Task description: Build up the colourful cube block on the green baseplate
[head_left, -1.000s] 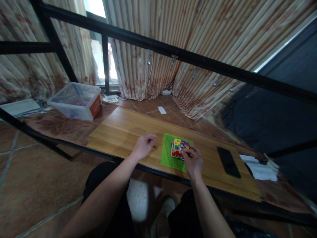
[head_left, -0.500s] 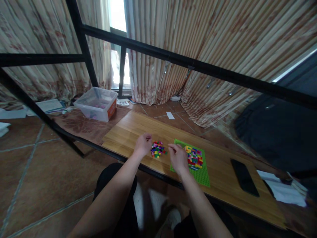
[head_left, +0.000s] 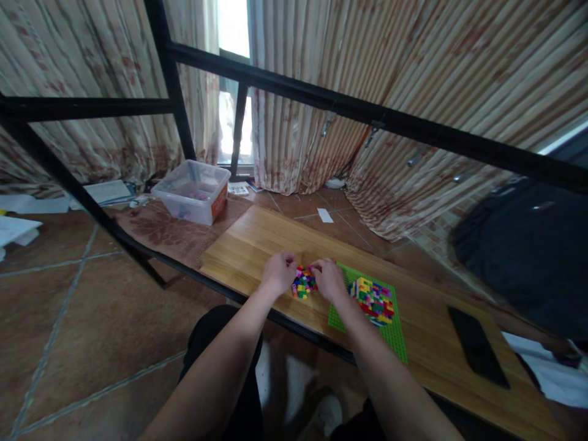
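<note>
A small pile of loose, colourful toy building bricks [head_left: 303,285] lies on the wooden table. My left hand [head_left: 278,273] is at the pile's left edge, its fingers curled together. Over the right edge of the pile is my right hand [head_left: 329,278], thumb and fingers pinched close to the bricks. What either hand has between its fingertips is too small to make out. To the right, behind my right wrist, a multicoloured block of joined bricks [head_left: 374,300] sits on a green studded baseplate [head_left: 397,337]. My right forearm hides part of the baseplate.
A dark phone-like slab [head_left: 478,346] lies at the right of the wooden table [head_left: 257,236]. Beyond its left end a clear plastic bin [head_left: 193,193] stands on a brown mat. Black metal bars [head_left: 294,92] cross in front of the curtains, and another runs along the near table edge.
My right hand has moved left from beside the baseplate to the loose bricks. My left hand stays by the pile. The view has shifted slightly.
</note>
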A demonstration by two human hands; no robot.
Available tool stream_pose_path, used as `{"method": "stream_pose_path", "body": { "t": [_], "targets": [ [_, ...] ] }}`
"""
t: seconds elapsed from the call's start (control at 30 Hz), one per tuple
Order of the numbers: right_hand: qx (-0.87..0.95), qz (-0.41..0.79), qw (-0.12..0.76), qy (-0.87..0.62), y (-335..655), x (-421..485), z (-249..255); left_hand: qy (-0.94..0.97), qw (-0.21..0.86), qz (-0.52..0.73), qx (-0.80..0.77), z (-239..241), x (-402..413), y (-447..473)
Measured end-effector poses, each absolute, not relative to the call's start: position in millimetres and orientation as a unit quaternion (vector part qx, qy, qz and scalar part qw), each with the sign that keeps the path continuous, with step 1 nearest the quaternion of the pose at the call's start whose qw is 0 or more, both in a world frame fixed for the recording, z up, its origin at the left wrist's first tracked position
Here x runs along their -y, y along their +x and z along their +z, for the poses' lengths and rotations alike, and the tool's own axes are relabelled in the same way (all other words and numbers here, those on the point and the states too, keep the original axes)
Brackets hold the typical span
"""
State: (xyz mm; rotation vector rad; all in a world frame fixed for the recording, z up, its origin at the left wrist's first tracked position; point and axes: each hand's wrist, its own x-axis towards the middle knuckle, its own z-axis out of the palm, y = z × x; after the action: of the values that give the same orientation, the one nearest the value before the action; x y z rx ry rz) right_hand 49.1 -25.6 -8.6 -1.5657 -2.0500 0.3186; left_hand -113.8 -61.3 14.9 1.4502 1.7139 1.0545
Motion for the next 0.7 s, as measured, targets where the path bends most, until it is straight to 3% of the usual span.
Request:
{"method": "stream_pose_path", "body": {
  "t": [0.13, 0.4, 0.7],
  "targets": [
    [0.757, 0.132, 0.288, -0.572, 51, 51, 9, 0.576, 0.372, 0.428, -0.589, 13, 63, -107],
    [0.679, 0.254, 0.411, -0.553, 64, 107, 22, 0.537, 0.613, 0.398, -0.420, 15, 79, -88],
    [0.445, 0.405, 0.567, -0.563, 77, 139, 7, 0.541, 0.661, 0.361, -0.375, 18, 95, -61]
  ]
}}
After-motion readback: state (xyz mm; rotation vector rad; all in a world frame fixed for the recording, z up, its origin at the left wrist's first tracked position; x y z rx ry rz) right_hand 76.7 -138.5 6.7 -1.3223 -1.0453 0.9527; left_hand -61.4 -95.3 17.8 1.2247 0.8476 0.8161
